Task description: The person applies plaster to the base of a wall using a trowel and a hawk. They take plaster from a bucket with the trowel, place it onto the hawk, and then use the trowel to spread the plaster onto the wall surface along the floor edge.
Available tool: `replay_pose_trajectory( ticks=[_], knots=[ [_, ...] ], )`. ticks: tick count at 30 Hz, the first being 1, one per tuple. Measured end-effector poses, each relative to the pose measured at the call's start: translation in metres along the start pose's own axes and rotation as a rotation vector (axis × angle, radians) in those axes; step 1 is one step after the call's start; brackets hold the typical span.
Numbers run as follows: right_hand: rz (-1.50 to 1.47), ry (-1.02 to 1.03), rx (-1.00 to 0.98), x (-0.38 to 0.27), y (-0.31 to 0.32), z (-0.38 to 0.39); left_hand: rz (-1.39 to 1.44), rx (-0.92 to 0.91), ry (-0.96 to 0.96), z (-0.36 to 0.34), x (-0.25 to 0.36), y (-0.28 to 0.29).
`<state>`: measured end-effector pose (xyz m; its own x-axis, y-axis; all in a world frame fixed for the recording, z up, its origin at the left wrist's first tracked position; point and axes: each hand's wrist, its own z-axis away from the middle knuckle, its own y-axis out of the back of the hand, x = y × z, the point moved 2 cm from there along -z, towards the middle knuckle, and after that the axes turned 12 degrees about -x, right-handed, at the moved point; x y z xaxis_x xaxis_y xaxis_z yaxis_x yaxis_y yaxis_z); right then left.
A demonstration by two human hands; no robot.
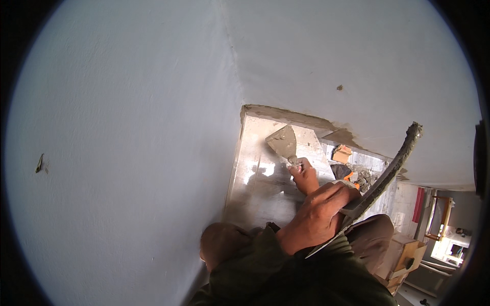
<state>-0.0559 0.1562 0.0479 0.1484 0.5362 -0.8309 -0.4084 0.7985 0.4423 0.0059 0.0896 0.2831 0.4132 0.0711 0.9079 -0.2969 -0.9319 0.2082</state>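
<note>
My left hand [317,218] is wrapped round the handle of a plastering trowel [386,178]. The trowel's long blade is seen nearly edge-on, tilted up to the right and coated with wet grey mortar. Just beyond it, my right hand [305,176] grips a putty knife [282,142]. Its wide, flared blade is smeared with mortar and points up and left, over the floor near the wall corner. The trowel and left hand hide most of the right forearm. A band of damp mortar [291,115] runs along the foot of the far wall.
A pale wall [117,153] rises close on the left; another wall [357,56] stands ahead. Rubble [365,179], a broken brick [342,153] and a dark-and-orange item lie on the floor beyond my hands. A wooden box [406,257] stands at the lower right, near my knee.
</note>
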Motion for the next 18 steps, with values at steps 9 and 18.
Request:
replay_pose_trajectory(
  ticks=[9,18],
  knots=[
    [-0.088,0.049,0.025,-0.026,-0.088,0.018,-0.026,-0.062,0.083,0.003,-0.004,-0.005],
    [-0.201,0.086,0.060,-0.061,-0.110,0.001,0.003,-0.090,0.072,0.004,-0.002,-0.005]
  ],
)
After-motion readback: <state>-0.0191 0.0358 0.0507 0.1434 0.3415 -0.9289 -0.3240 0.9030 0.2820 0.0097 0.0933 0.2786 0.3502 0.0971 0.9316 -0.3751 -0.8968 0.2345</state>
